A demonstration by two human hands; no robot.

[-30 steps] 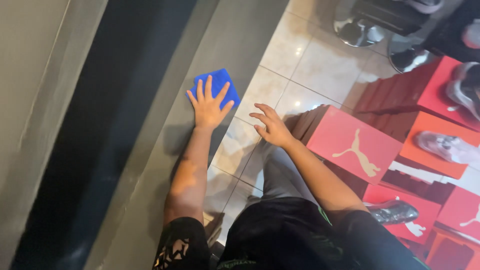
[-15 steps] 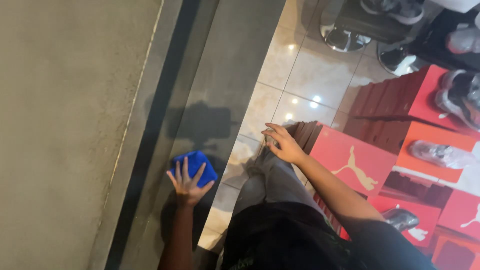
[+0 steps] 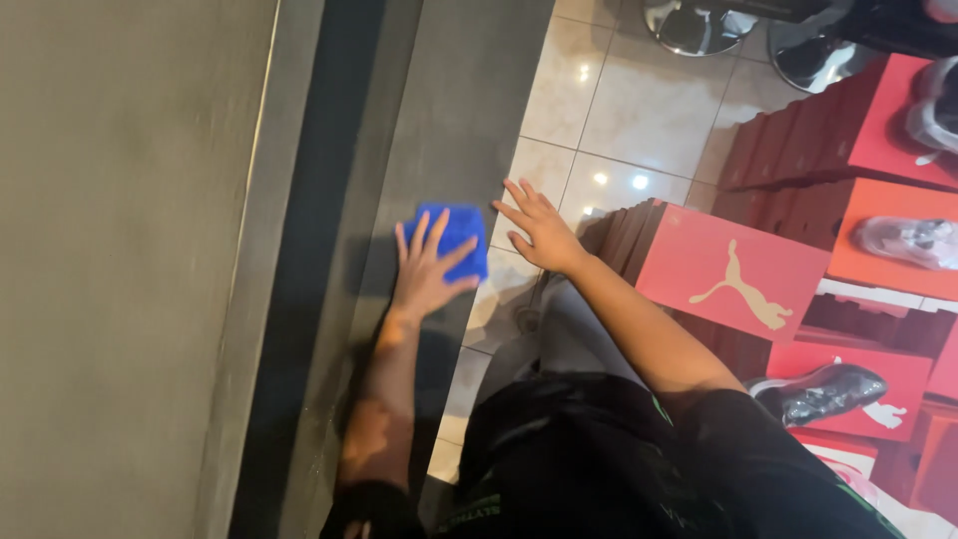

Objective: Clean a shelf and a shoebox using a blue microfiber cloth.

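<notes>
My left hand [image 3: 424, 277] lies flat with spread fingers on a blue cloth [image 3: 462, 228] and presses it against a smooth grey panel [image 3: 449, 100]. The cloth shows above and to the right of the fingers. My right hand [image 3: 540, 232] is spread and holds nothing; it hovers just right of the cloth, at the panel's edge, over the corner of a stack of red shoe boxes [image 3: 733, 269]. A black sleeve and shirt fill the bottom of the view.
A dark vertical strip [image 3: 299, 250] runs down the wall left of the panel. Pale glossy floor tiles [image 3: 639, 100] lie to the right. Red boxes carry a pale shoe [image 3: 913, 240] and a black shoe [image 3: 828, 391]. Chrome stand bases [image 3: 689, 20] sit at the top.
My left hand slid the blue cloth down the grey panel, then back up and to the right. My right hand stayed spread near the red boxes.
</notes>
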